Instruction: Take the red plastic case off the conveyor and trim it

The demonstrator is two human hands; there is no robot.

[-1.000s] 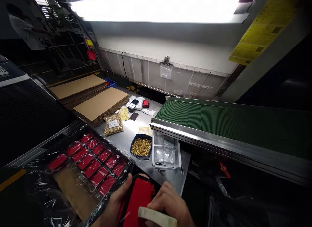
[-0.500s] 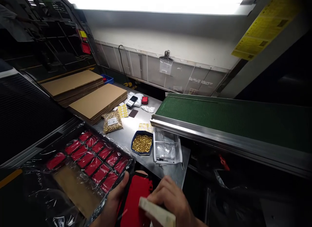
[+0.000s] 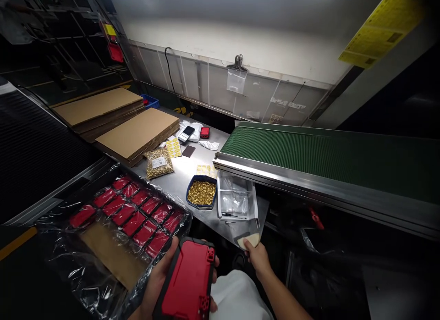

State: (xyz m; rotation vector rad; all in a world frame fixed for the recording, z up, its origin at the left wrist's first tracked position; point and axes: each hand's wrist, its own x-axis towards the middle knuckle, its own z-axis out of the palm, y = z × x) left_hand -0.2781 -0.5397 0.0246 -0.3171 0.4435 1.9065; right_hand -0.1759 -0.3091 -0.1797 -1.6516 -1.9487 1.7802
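Metal table (image 3: pixel 182 171) fills the middle of the frame, with a ribbed green conveyor belt (image 3: pixel 275 155) on the right and stacked cardboard sheets (image 3: pixel 137 132) toward the upper left. Person's got both hands busy. Left hand (image 3: pixel 156 278), bottom centre, is wrapped around a red-and-black case (image 3: pixel 189 278), thumb along one long edge and fingertips curled over the other, so the fingers are only as open as the case is wide. Red face is toward the camera, and it's held near the plastic-lined box (image 3: pixel 70 258) with rows of red cases (image 3: pixel 134 223) at lower left. Right hand (image 3: pixel 258 258) has a cream pad (image 3: pixel 252 240) pinched between thumb and fingers, basically no slack, at the table's near corner. Can't tell if the pad actually touches the metal.

Tips for doing this bit well, just judging from here: gripping the case by its black edges seems smart, since most of the red face stays uncovered. A firm hold matters because nothing obvious is propping it up. For the pad, a light pinch should be plenty, but that corner's tight, so mind the white tray (image 3: pixel 255 205) and the blue bin (image 3: pixel 202 207) of gold-coloured bits (image 3: pixel 201 192).
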